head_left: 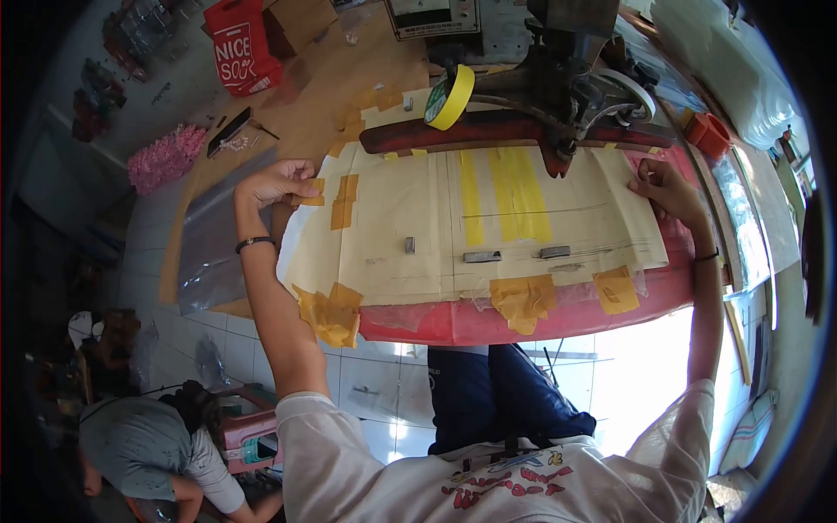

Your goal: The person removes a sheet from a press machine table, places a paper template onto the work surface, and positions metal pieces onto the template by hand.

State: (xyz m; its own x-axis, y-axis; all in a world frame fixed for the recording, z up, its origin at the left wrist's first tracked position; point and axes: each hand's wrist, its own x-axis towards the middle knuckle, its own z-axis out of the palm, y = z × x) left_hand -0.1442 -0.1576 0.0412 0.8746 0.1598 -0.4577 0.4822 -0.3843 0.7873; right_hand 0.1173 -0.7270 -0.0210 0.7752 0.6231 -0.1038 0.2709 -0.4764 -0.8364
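Here: red bag [235, 39], "NICE", lower word unclear; paper sheet [401, 200], edges clamped by my left fingers [302, 186] and right fingers [647, 186].

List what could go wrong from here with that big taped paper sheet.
If the left hand or right hand tugs the paper sheet, the small metal bars on it might slide. The ragged brown tape at the near left corner could snag or peel. The machine's red pointed tip might catch the paper if it lifts.
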